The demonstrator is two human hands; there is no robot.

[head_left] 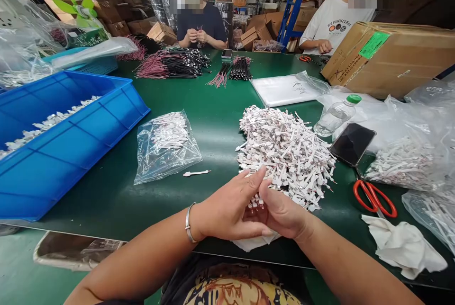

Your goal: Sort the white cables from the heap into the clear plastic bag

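A large heap of small white connector pieces (pixel 284 148) lies on the green table. At its near edge my left hand (pixel 231 210) and my right hand (pixel 286 210) are cupped around several white pieces (pixel 256 203), whose thin reddish ends show between the palms. Both hands touch at the fingertips. Left of the heap lies a clear plastic bag (pixel 168 146) with similar white pieces inside. One single white piece (pixel 197 173) rests near that bag. A white cloth or paper (pixel 256 242) shows partly under my hands.
At the left stands a blue bin (pixel 71 139) with white pieces. Right are a bottle (pixel 336 115), a phone (pixel 352 144), red-handled scissors (pixel 373 197), a crumpled cloth (pixel 407 248) and bags. A carton (pixel 391 58) and wire bundles (pixel 170 63) lie farther back; two people sit opposite.
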